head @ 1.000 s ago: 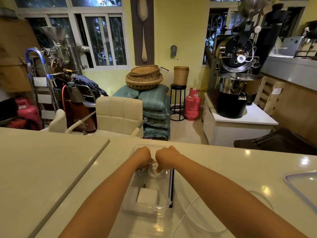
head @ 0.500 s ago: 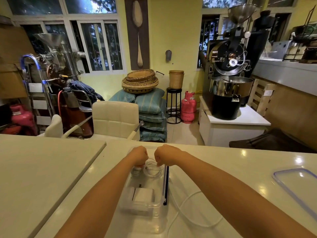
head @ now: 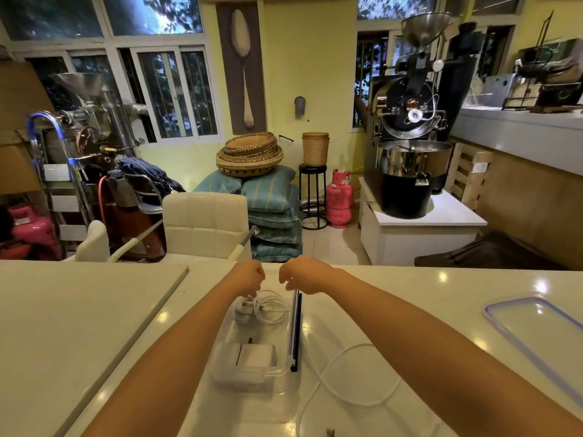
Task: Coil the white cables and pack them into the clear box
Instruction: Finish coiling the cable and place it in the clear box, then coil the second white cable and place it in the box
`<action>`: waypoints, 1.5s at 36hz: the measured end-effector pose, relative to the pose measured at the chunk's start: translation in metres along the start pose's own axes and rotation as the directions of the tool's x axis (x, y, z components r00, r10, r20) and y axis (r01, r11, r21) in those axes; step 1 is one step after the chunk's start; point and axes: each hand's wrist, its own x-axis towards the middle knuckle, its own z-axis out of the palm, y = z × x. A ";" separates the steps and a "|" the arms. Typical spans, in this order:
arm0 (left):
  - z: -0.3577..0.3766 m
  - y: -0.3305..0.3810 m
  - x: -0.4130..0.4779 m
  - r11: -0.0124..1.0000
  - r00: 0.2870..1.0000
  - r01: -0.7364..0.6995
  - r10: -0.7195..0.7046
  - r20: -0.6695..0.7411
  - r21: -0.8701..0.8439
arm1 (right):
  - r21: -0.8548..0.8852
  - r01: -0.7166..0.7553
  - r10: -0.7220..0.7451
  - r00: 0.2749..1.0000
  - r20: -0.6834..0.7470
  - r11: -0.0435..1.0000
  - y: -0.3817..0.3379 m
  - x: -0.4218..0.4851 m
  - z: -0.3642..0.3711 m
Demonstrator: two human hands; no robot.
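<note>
1. We saw the left hand [head: 249, 275] just above the middle of the frame, over the far end of the clear box [head: 291, 326], with its fingers curled tight and pinching a strand of the coiled white cable [head: 266, 309]
2. The right hand [head: 303, 274] was just beside it and not touching it. Its fingers were curled in too, with the knuckles toward the left hand. We could not tell whether they held anything
3. The coiled white cable lay inside the clear box at its far end, directly under both hands, in a loose bundle with a plug at its left side
4. A white adapter block [head: 249, 361] sat in the near end of the same box, below the coil in the frame and apart from it
5. The box stood on the glossy cream counter [head: 410, 294], lengthwise away from us, with a dark blue clip [head: 298, 334] along its right rim
6. A loose white cable [head: 347, 349] lay uncoiled on the counter right of the box, looping through the lower centre of the frame between the box and the right forearm
7. The clear lid [head: 542, 329], edged in blue, lay flat at the right edge of the frame, well apart from the box
8. Beyond the counter we saw a cream chair [head: 205, 222] at centre left, a pink gas cylinder [head: 339, 200] at centre, and a black roasting machine [head: 410, 152] at upper right
</note>
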 end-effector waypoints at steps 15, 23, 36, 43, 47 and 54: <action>0.024 0.056 -0.037 0.910 0.934 -0.355 0.357 0.030 0.214 | 0.096 -0.212 0.202 0.974 0.104 0.973 0.030 -0.052 -0.005; 0.062 0.071 -0.056 0.824 0.899 -0.434 0.366 0.242 0.364 | 0.181 -0.343 0.271 0.904 0.331 0.922 0.034 -0.078 0.025; 0.093 0.069 -0.074 0.460 0.880 -0.476 0.244 0.408 0.750 | 0.146 -0.280 0.198 0.887 0.416 0.949 0.015 -0.096 0.071; 0.093 0.061 -0.068 0.394 0.865 -0.499 0.273 0.421 0.772 | 0.084 -0.187 0.137 0.903 0.407 0.979 0.010 -0.100 0.078; 0.087 0.061 -0.064 0.544 0.861 -0.506 0.279 0.424 0.669 | 0.161 -0.238 0.151 0.892 0.425 0.958 0.017 -0.105 0.065; 0.055 0.074 -0.056 0.809 0.853 -0.461 0.292 0.432 0.364 | 0.372 -0.285 0.191 0.944 0.271 0.883 0.052 -0.123 0.013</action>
